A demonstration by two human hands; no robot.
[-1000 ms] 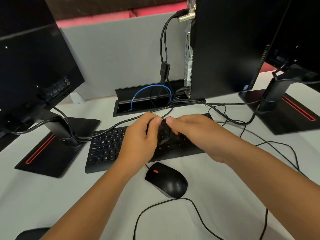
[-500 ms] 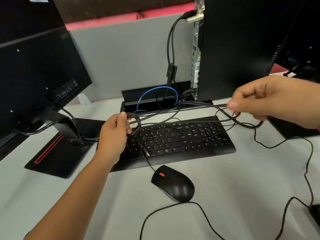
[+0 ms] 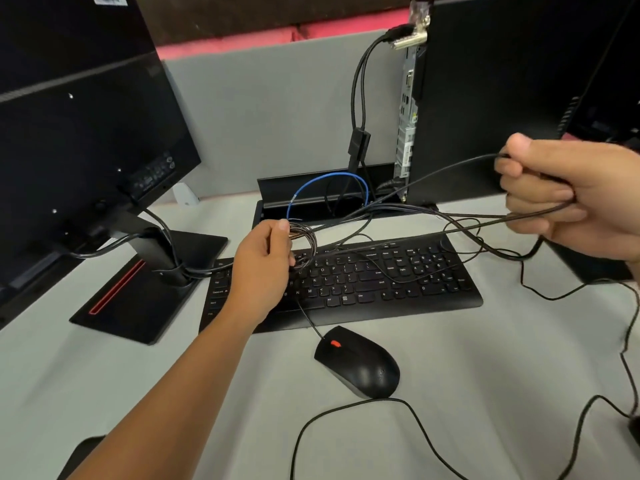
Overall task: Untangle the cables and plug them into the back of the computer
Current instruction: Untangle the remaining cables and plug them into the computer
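Observation:
My left hand (image 3: 265, 258) pinches a small coil of thin black cable (image 3: 304, 242) above the left half of the black keyboard (image 3: 374, 285). My right hand (image 3: 568, 192) is closed on black cables (image 3: 446, 174) lifted up at the right, in front of the black computer tower (image 3: 485, 98). These cables stretch across the keyboard between both hands. The tower's rear port strip (image 3: 408, 109) faces left, with two black cables plugged in near its top. A black mouse (image 3: 358, 362) lies in front of the keyboard, its cord running up toward the coil.
A monitor on a black stand (image 3: 152, 282) stands at the left. A desk cable tray (image 3: 311, 202) with a blue cable (image 3: 322, 183) sits behind the keyboard. Loose black cords trail over the white desk (image 3: 173, 375) at the lower right. Another monitor base sits at the right edge.
My hands, together over the keyboard a second ago, have pulled apart. The right hand moved right and up with the cables; the left stays near the coil.

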